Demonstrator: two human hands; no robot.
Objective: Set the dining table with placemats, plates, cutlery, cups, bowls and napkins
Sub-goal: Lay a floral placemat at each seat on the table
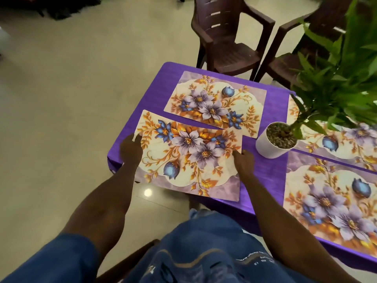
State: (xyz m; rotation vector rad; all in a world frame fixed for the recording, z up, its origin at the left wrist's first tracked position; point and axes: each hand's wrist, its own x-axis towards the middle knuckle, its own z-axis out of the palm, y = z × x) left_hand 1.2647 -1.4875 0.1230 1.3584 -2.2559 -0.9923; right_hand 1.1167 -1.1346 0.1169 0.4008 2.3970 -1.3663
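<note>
Placemat stage: left hand (130,149) and right hand (243,161) pinch the side edges of a rectangular floral placemat (188,156) overhanging the purple-clothed table (267,172); next, likely squaring it beside its neighbour placemat (216,103).

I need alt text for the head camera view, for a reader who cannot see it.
A person's left hand and right hand hold a floral placemat by its two side edges at the corner of a table with a purple tablecloth. Three matching placemats already lie there, beside a potted plant and two brown plastic chairs.
</note>
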